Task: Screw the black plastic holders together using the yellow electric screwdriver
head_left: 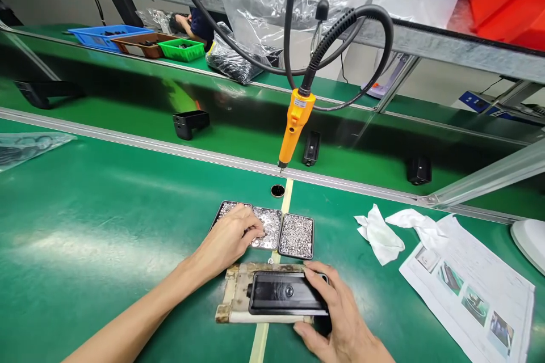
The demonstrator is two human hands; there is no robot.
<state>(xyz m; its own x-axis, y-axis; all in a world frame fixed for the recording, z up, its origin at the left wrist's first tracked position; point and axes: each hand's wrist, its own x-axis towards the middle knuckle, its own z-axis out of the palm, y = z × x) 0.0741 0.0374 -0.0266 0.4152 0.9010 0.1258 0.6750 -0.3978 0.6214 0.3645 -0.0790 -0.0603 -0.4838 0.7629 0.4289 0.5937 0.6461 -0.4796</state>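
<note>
My left hand (234, 232) reaches into the middle small tray of washers (269, 229), its thumb and fingers pinched together. Whatever lies between the fingertips is too small to make out. A black plastic housing (283, 293) lies on a worn, taped fixture block (234, 295) in front of me. Around the right end of both, my right hand (336, 312) is closed, thumb at the near side and fingers at the far side. One small washer (271, 261) lies on the table between trays and fixture. A tray of small metal nuts (297, 235) stands on the right.
An orange electric screwdriver (293, 127) hangs from a black cable above the trays. White crumpled tissues (378, 235) and a printed sheet (472, 289) lie at right. Black parts (191, 123) rest on the green belt beyond the metal rail (128, 139). A person's arm (185, 25) shows behind.
</note>
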